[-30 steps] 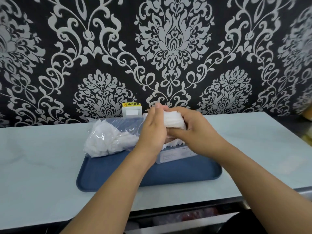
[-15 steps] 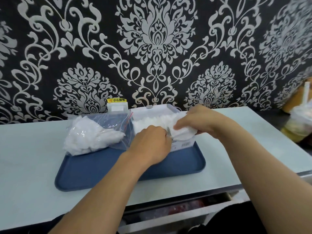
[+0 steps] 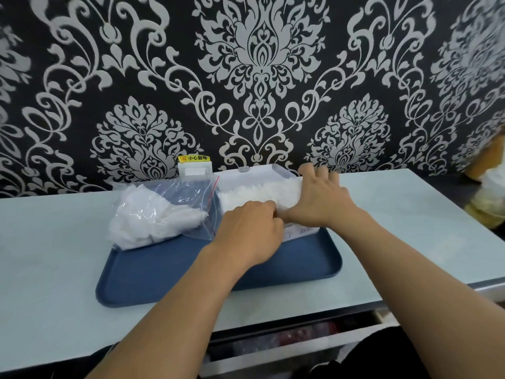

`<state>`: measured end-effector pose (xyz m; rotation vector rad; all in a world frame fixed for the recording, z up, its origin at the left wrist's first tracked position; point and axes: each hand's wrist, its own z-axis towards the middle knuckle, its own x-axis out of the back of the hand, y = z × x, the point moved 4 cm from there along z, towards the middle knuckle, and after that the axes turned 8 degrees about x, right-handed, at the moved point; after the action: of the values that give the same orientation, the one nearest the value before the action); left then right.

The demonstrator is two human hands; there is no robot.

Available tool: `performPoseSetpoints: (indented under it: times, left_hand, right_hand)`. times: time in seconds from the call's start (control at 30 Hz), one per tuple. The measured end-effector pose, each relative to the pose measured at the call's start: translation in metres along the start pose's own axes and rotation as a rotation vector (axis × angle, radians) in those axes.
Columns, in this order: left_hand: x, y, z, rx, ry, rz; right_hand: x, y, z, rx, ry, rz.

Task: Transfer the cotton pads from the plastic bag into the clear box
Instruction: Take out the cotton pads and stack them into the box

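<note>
Progress looked roughly half: clear box (image 3: 276,170) at 12 o'clock on tray (image 3: 153,280) held a row of cotton pads (image 3: 257,194); zip bag (image 3: 175,203) at 10 was far from empty. I saw right hand (image 3: 317,198) gripping a stack in the box, left hand (image 3: 250,228) fingers curled against it.

White cotton pads (image 3: 257,194) fill clear box (image 3: 262,172); plastic bag (image 3: 164,212) beside.
</note>
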<state>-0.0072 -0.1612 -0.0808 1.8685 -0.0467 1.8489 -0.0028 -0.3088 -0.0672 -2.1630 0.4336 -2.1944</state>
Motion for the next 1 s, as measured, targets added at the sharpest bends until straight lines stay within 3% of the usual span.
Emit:
performPoseSetpoints:
  times: [0.1, 0.27, 0.33, 0.4, 0.5, 0.57, 0.67, 0.73, 0.8, 0.87, 0.93, 1.0]
  left_hand:
    - [-0.001, -0.001, 0.002, -0.008, -0.002, 0.004]
    - [-0.003, 0.000, 0.000, -0.045, -0.005, 0.007]
    - [-0.002, -0.001, 0.000, -0.049, -0.002, -0.003]
    - [-0.001, -0.003, 0.001, -0.028, -0.003, -0.022]
    - [0.003, -0.006, 0.001, -0.005, -0.025, -0.051]
    - [0.005, -0.006, 0.000, 0.013, -0.045, -0.048]
    - [0.007, -0.007, -0.004, -0.023, -0.057, -0.055]
    - [0.012, -0.012, -0.007, -0.049, -0.055, -0.140]
    - [0.030, -0.013, -0.013, -0.142, 0.062, -0.235]
    - [0.068, -0.028, -0.025, -0.193, 0.382, -0.369]
    - [0.106, -0.065, -0.041, -0.137, 0.788, -0.497]
    - [0.123, -0.120, -0.052, 0.128, 0.974, -0.505]
  right_hand:
    - [-0.012, 0.005, 0.003, 0.007, -0.061, 0.402]
    - [-0.019, 0.014, 0.012, -0.190, -0.097, 0.322]
    - [-0.024, 0.012, 0.011, -0.184, -0.118, 0.328]
    - [-0.017, 0.007, 0.005, -0.065, -0.068, 0.328]
    - [0.007, -0.014, -0.016, 0.416, 0.154, 0.255]
    - [0.008, -0.028, -0.032, 0.650, 0.068, 0.230]
    - [-0.010, -0.027, -0.039, 0.606, -0.189, 0.184]
    - [-0.005, -0.030, -0.037, 0.502, -0.132, 0.450]
    - [0.014, -0.034, -0.033, 0.479, 0.194, 0.631]
    - [0.030, -0.050, -0.031, 0.526, 0.431, 0.583]
    - [0.028, -0.079, -0.024, 0.561, 0.345, 0.451]
    - [0.008, -0.105, -0.010, 0.584, 0.175, 0.222]
